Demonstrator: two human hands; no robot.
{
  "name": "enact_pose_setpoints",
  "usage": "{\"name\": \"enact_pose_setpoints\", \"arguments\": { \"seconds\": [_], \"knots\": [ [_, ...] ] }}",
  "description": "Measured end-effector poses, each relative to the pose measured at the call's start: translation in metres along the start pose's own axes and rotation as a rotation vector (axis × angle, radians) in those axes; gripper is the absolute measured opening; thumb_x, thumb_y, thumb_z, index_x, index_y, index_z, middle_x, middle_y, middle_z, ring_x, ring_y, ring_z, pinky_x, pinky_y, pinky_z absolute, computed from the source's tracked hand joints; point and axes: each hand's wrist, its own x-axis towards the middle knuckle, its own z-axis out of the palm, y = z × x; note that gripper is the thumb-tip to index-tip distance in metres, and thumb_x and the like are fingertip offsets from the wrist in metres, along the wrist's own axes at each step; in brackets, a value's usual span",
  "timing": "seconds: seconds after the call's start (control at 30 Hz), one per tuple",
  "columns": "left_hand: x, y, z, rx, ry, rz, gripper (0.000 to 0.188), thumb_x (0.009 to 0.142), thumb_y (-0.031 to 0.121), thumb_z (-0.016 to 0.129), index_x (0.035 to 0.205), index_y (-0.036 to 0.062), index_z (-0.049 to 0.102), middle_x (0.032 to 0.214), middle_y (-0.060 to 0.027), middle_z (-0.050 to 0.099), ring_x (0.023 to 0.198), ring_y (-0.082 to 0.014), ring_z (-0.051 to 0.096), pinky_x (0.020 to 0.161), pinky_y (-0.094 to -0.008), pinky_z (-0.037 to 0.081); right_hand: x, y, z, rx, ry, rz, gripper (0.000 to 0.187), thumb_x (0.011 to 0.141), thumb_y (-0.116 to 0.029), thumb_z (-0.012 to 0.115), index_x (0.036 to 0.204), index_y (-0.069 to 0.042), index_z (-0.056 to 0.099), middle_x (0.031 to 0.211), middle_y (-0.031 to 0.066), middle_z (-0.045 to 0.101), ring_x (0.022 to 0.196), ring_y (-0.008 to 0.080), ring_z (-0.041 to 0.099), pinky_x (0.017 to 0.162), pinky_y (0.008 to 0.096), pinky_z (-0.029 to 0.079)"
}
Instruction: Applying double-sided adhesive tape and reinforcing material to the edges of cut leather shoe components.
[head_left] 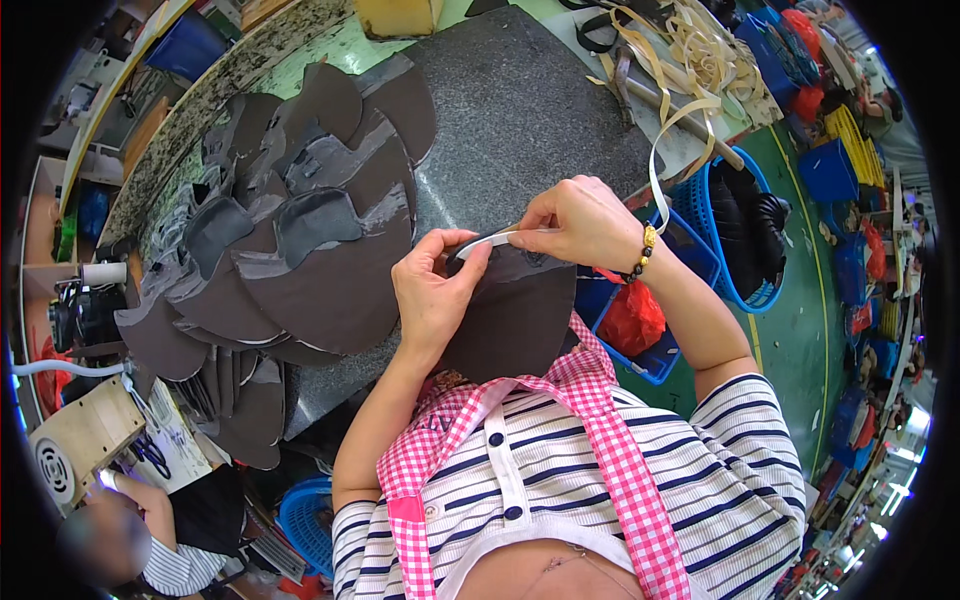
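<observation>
My left hand [437, 295] is closed in a pinch at the top edge of a dark brown sheet piece [515, 325], which hangs against my apron. A narrow white tape [487, 242] lies along that edge and runs between my two hands. With thumb and forefinger together, my right hand [580, 228] pinches the tape just right of the left hand. Beyond my right wrist, a pale strip [655, 180] leads up to a tangle of cream and white tape [690, 50]. Left of my hands, many similar brown pieces [320, 290] with grey smeared edges lie overlapped in a pile.
A dark speckled stone slab [510, 110] lies under the work. To the right, a blue basket [720, 235] holds black items, beside a blue crate [660, 372] with a red bag [632, 318]. Another person [170, 530] sits at lower left, near a wooden box [88, 440].
</observation>
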Motion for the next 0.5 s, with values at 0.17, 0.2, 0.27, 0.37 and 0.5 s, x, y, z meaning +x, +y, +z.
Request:
{"name": "enact_pose_setpoints", "arguments": {
  "seconds": [0.17,0.2,0.27,0.37,0.5],
  "knots": [
    [-0.001,0.000,0.005,-0.063,0.034,0.199,0.019,0.083,0.010,0.071,0.092,0.0006,0.058,0.082,-0.0057,0.070,0.067,-0.0049,0.058,0.064,-0.0209,0.047,-0.007,-0.007,-0.011,-0.266,0.066,0.040,0.031,0.079,-0.038,0.071,0.083,-0.007,0.075,0.066,0.0149,0.065,0.065,0.0314,0.066,0.061,0.0392,0.051],
    [-0.001,0.000,0.004,-0.058,0.034,0.208,0.021,0.083,0.011,0.071,0.092,0.0015,0.055,0.083,-0.0064,0.070,0.067,-0.0051,0.058,0.064,-0.0211,0.047,-0.009,-0.008,-0.011,-0.213,0.098,-0.021,0.031,0.080,-0.038,0.070,0.083,-0.007,0.075,0.065,0.0154,0.065,0.065,0.0314,0.066,0.060,0.0394,0.051],
    [-0.003,0.011,0.006,-0.013,-0.005,0.150,0.021,0.083,0.009,0.071,0.093,0.0017,0.054,0.084,-0.0072,0.071,0.069,-0.0060,0.060,0.065,-0.0215,0.048,-0.009,0.002,0.004,-0.034,0.137,-0.082,0.031,0.080,-0.037,0.069,0.083,-0.006,0.074,0.065,0.0159,0.064,0.064,0.0321,0.066,0.060,0.0398,0.051],
    [-0.009,0.011,0.011,-0.004,-0.029,0.137,0.021,0.085,0.005,0.070,0.095,0.0029,0.052,0.084,-0.0055,0.069,0.072,-0.0066,0.061,0.068,-0.0201,0.048,-0.010,0.006,0.010,0.151,0.141,-0.135,0.029,0.083,-0.032,0.066,0.081,-0.004,0.072,0.065,0.0170,0.063,0.063,0.0351,0.064,0.059,0.0413,0.050],
    [-0.018,0.005,0.020,-0.036,0.008,0.452,0.020,0.086,-0.001,0.069,0.095,0.0035,0.052,0.085,-0.0073,0.069,0.077,-0.0101,0.065,0.070,-0.0227,0.050,-0.002,0.021,0.008,0.117,0.324,0.013,0.025,0.088,-0.024,0.065,0.079,-0.001,0.070,0.060,0.0100,0.063,0.053,0.0175,0.060,0.052,0.0332,0.045]
  ]
}}
